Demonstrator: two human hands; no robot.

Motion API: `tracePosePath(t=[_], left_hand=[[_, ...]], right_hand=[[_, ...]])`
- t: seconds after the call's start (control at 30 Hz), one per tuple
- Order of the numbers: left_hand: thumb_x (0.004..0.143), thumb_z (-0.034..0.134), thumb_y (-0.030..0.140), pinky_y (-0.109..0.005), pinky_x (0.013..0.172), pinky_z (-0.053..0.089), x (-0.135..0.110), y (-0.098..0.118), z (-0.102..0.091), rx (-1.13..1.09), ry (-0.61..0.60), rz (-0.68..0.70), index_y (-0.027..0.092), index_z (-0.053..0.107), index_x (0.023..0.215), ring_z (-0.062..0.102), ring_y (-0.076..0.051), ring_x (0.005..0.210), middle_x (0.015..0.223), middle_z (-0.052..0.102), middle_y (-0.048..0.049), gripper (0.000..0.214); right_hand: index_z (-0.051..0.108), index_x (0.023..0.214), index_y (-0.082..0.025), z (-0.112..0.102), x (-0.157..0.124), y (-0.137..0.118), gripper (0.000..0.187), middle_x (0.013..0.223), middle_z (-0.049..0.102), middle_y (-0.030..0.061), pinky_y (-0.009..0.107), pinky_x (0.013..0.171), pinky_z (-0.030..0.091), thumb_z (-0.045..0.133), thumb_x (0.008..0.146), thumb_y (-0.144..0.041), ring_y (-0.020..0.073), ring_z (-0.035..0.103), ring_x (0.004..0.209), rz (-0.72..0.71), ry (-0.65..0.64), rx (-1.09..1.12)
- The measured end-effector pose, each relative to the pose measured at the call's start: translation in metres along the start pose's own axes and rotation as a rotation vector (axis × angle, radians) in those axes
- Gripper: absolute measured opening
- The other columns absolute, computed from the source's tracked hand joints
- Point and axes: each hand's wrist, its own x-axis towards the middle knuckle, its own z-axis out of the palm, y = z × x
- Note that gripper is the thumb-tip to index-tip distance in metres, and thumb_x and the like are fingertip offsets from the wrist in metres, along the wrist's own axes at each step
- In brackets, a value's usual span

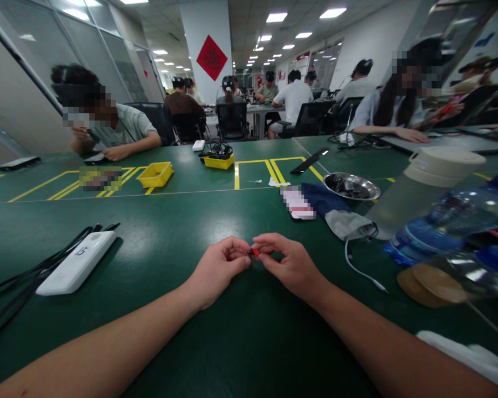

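Note:
My left hand (226, 260) and my right hand (286, 260) meet low over the middle of the green table (170, 221). Between their fingertips is a small red and dark piece (254, 252), too small for its kind to be made out. The fingers of both hands are pinched onto it, the left from one side and the right from the other. Part of the piece is hidden behind the fingertips.
At left lies a white power bank (78, 262) beside black cables (12, 298). Ahead are a yellow bin (155, 174), a phone (297, 203) and a steel bowl (367, 193). Bottles (452, 226) and a tumbler (415, 188) crowd the right. People sit across the table.

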Motion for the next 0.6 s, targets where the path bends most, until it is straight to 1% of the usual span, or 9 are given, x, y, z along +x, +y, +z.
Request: tracePosePath(t=[0.17,0.3,0.47,0.6], left_hand=[[0.079,0.061,0.019,-0.027,0.072,0.047,0.0007,0.0002,0.0016,-0.074,-0.015,0.005,0.014,0.055,0.1,0.061,-0.012,0.073,0.081,0.065,-0.0038,0.023],[0.081,0.06,0.023,-0.027,0.069,0.048,0.0003,0.0007,0.0024,-0.098,-0.031,0.0,0.014,0.053,0.109,0.062,-0.013,0.072,0.082,0.065,-0.0053,0.03],[0.082,0.058,0.026,-0.026,0.067,0.048,0.0008,0.0004,0.0017,-0.1,-0.044,-0.022,0.013,0.056,0.106,0.061,-0.013,0.072,0.086,0.066,-0.0081,0.027],[0.081,0.059,0.023,-0.026,0.068,0.047,0.0011,0.0005,0.0015,-0.101,-0.051,-0.009,0.014,0.056,0.106,0.06,-0.012,0.072,0.084,0.065,-0.0056,0.027]], right_hand=[[0.061,0.106,-0.023,-0.0005,-0.0003,-0.0004,0.028,0.097,0.068,0.003,0.025,0.062,0.052,0.057,0.08,-0.015,0.0143,0.066,0.079,0.055,-0.009,0.042],[0.064,0.096,-0.022,-0.0014,0.0005,-0.0005,0.015,0.089,0.067,0.0028,0.028,0.07,0.052,0.055,0.083,-0.019,0.0146,0.065,0.079,0.031,-0.021,0.058],[0.065,0.093,-0.022,-0.002,0.001,0.0006,0.014,0.086,0.068,0.003,0.03,0.071,0.051,0.055,0.084,-0.022,0.0152,0.064,0.077,0.022,-0.021,0.044],[0.065,0.093,-0.022,-0.0025,0.0009,0.0006,0.014,0.085,0.067,0.0027,0.029,0.07,0.05,0.055,0.083,-0.021,0.0147,0.063,0.077,0.032,-0.027,0.045]])
